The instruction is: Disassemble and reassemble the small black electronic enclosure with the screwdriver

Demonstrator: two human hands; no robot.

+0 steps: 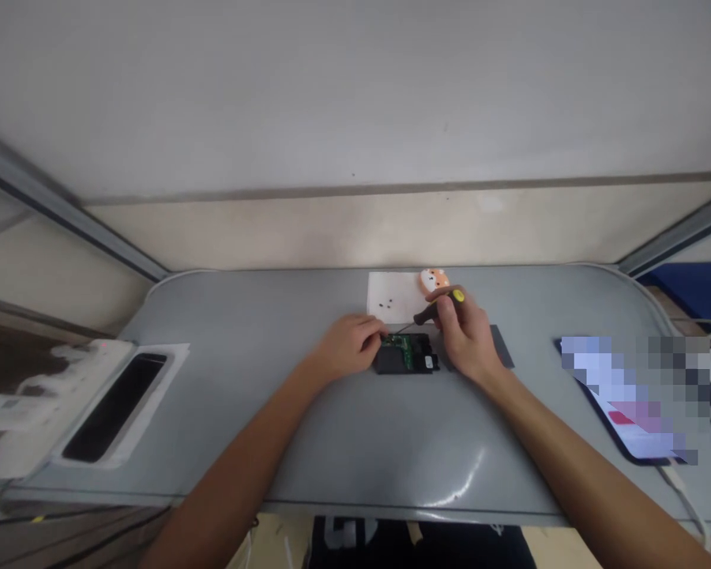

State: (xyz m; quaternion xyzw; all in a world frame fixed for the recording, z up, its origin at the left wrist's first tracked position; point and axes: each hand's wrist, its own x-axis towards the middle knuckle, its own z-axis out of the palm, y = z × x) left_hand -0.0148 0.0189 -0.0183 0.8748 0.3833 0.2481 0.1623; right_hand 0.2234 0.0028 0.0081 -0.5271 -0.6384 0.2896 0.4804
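Note:
A small black device with an exposed green circuit board (408,352) lies in the middle of the grey table (332,427). My left hand (351,345) rests at its left edge, fingers curled against the board. My right hand (467,336) is closed round a small screwdriver (437,307) with a dark shaft and yellow cap, its tip slanting down toward the board's top left. A dark flat cover (502,345) lies partly under my right hand.
Behind the device lies a white paper (391,296) with a few tiny screws and an orange-and-white figure (434,279). A phone (622,403) with a cable lies at the right. At the left, a dark phone (114,405) rests on paper beside a white power strip (47,391).

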